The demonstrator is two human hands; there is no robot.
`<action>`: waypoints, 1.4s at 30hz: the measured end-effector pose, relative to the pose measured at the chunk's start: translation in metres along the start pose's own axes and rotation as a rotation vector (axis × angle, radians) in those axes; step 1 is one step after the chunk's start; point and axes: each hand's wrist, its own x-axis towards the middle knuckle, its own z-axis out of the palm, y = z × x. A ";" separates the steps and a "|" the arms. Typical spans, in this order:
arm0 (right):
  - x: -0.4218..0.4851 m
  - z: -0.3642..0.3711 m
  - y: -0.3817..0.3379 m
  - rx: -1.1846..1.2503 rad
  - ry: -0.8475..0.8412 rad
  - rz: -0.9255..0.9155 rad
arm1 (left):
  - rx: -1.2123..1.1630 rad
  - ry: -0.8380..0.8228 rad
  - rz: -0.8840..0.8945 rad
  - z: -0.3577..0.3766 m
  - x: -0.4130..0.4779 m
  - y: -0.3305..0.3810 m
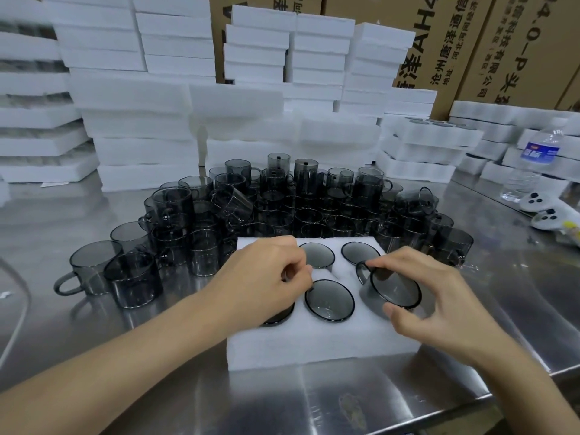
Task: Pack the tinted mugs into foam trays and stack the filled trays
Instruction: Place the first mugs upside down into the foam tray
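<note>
At the near edge of the steel counter (125,340): one foam tray (314,346) w/ two rows of pockets. Right hand (439,296) grips a tinted mug (394,287) by the rim, fingers on the far side, thumb on the near. The mug is tilted over the front-right pocket, not yet seated. Left hand (266,274) sits over the tray's left side w/ fingers curled; something dark shows btwn them, poss. a handle, but can't tell if it's gripped. Seated mugs (329,300) fill front-ctr and the two visible back pockets; another peeks out under the left palm. To do this step well: level the mug first, turn the handle to suit the pocket's cut, press straight down w/ even pressure. Foam prob. tears if forced at an angle, and the mug could knock its neighbour. Loose mugs (282,199) crowd just behind the tray, some piled two high. Behind them: stacks of white foam (141,120), then cardboard cartons (518,42). To the right: filled trays (433,142) stacked, a water bottle (539,161), two white controllers (546,215).
</note>
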 end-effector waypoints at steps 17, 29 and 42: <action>-0.004 0.027 0.026 0.061 0.150 -0.195 | -0.009 0.015 0.031 0.002 0.002 -0.005; -0.016 0.018 0.012 -0.513 0.004 -0.212 | -0.021 0.040 0.019 0.003 0.001 -0.002; -0.030 0.018 -0.006 -0.459 0.154 -0.437 | -0.517 0.531 0.072 -0.007 -0.001 -0.027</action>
